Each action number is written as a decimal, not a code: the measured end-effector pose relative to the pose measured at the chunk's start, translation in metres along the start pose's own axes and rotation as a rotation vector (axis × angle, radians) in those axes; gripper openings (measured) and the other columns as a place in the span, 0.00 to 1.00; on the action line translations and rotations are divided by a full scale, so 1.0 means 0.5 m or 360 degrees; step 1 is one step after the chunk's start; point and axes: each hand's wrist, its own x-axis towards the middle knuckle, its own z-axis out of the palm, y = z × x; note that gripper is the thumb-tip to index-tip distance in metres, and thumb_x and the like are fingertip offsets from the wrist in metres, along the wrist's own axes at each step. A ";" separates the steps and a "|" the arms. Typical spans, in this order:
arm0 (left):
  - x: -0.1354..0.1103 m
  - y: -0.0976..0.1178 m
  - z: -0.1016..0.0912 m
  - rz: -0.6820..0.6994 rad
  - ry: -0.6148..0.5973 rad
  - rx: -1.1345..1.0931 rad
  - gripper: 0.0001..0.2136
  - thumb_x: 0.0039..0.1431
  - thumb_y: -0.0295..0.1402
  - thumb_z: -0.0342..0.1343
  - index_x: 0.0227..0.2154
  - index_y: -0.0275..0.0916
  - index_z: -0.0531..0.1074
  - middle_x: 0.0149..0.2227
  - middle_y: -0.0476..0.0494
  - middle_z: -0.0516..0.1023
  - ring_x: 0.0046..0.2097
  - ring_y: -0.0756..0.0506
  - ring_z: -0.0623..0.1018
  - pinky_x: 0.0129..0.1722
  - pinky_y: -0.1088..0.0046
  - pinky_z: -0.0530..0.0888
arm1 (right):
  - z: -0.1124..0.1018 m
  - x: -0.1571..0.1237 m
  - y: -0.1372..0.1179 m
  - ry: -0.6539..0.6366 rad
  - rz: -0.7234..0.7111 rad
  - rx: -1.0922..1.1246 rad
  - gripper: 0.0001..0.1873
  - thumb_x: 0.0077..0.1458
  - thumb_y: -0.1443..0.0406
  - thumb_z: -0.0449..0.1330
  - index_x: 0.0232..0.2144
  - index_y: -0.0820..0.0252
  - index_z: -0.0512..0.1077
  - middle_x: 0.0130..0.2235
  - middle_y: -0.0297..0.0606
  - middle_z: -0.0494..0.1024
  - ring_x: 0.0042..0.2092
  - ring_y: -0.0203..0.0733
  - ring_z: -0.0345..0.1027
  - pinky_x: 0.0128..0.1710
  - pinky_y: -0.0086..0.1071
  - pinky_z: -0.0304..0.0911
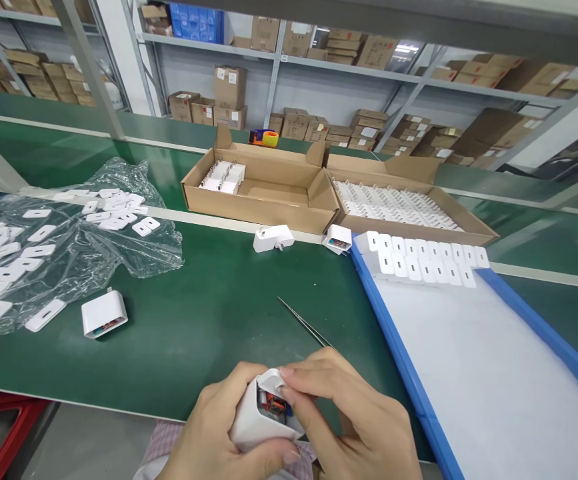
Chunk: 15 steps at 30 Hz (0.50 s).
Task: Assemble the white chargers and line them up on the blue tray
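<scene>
My left hand grips a white charger housing near the table's front edge; its open end shows coloured electronics inside. My right hand pinches a small white cover plate against that open end and also holds thin metal tweezers that point away over the green mat. Another open housing lies to the left. Two more chargers lie by the cardboard boxes.
A clear plastic bag with several white cover plates lies at the left. Two open cardboard boxes of chargers stand behind. A blue-rimmed white tray at right carries rows of finished chargers. Shelves of cartons fill the background.
</scene>
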 end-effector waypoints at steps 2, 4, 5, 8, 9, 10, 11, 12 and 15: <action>-0.002 -0.004 -0.003 0.0019 -0.0032 0.0052 0.18 0.48 0.39 0.68 0.41 0.42 0.74 0.34 0.53 0.81 0.32 0.48 0.76 0.34 0.79 0.70 | -0.006 -0.002 -0.003 -0.0017 0.0015 -0.0009 0.11 0.60 0.77 0.58 0.37 0.56 0.72 0.31 0.31 0.77 0.32 0.33 0.70 0.24 0.21 0.64; -0.002 -0.005 -0.004 0.0022 -0.0051 0.0079 0.18 0.47 0.38 0.68 0.41 0.42 0.75 0.34 0.53 0.81 0.32 0.48 0.76 0.34 0.79 0.70 | -0.010 -0.003 -0.006 -0.0035 0.0033 -0.0028 0.11 0.59 0.77 0.58 0.36 0.56 0.71 0.31 0.30 0.77 0.32 0.33 0.70 0.24 0.21 0.65; -0.002 -0.005 -0.004 0.0013 -0.0051 0.0076 0.18 0.47 0.38 0.68 0.41 0.42 0.75 0.34 0.54 0.81 0.32 0.48 0.76 0.34 0.79 0.70 | -0.010 -0.003 -0.008 -0.0035 0.0033 -0.0042 0.11 0.59 0.77 0.58 0.36 0.56 0.71 0.31 0.30 0.77 0.32 0.32 0.70 0.24 0.21 0.65; -0.002 0.005 0.000 -0.0073 -0.0020 0.0029 0.16 0.46 0.36 0.67 0.39 0.42 0.74 0.32 0.55 0.79 0.32 0.49 0.75 0.34 0.79 0.69 | -0.009 -0.003 -0.012 -0.0026 0.0027 -0.0041 0.12 0.59 0.78 0.58 0.37 0.57 0.72 0.32 0.32 0.78 0.33 0.33 0.70 0.26 0.23 0.66; -0.003 0.009 0.002 -0.0123 0.0000 0.0012 0.15 0.45 0.35 0.66 0.38 0.42 0.73 0.32 0.56 0.78 0.32 0.49 0.74 0.35 0.79 0.68 | -0.008 -0.003 -0.012 -0.0025 0.0000 -0.0025 0.12 0.58 0.79 0.58 0.37 0.57 0.72 0.32 0.32 0.78 0.33 0.34 0.70 0.27 0.23 0.67; -0.003 0.015 0.004 -0.0166 0.0022 0.0000 0.14 0.44 0.34 0.65 0.36 0.42 0.72 0.32 0.56 0.78 0.32 0.50 0.73 0.35 0.78 0.68 | -0.007 -0.004 -0.012 -0.0035 -0.0020 -0.0014 0.13 0.58 0.79 0.58 0.38 0.57 0.72 0.33 0.33 0.78 0.33 0.34 0.69 0.29 0.25 0.69; -0.003 0.020 0.006 -0.0201 0.0038 -0.0015 0.14 0.44 0.33 0.64 0.35 0.42 0.71 0.31 0.56 0.78 0.32 0.50 0.73 0.35 0.78 0.67 | -0.006 -0.004 -0.012 -0.0046 -0.0053 -0.0003 0.14 0.58 0.80 0.58 0.39 0.56 0.72 0.33 0.33 0.79 0.33 0.35 0.69 0.30 0.26 0.70; -0.004 0.025 0.007 -0.0230 0.0046 -0.0030 0.13 0.43 0.32 0.63 0.35 0.42 0.70 0.31 0.56 0.77 0.32 0.50 0.72 0.35 0.78 0.67 | -0.006 -0.005 -0.011 -0.0070 -0.0062 0.0012 0.16 0.57 0.81 0.58 0.40 0.56 0.71 0.34 0.33 0.79 0.33 0.35 0.69 0.32 0.27 0.70; -0.006 0.035 0.009 -0.0250 0.0084 -0.0037 0.13 0.43 0.31 0.59 0.35 0.42 0.69 0.28 0.58 0.75 0.29 0.51 0.68 0.32 0.78 0.65 | -0.007 -0.009 -0.009 -0.0175 -0.0151 0.0013 0.17 0.56 0.82 0.59 0.42 0.58 0.72 0.37 0.38 0.80 0.35 0.38 0.68 0.34 0.31 0.72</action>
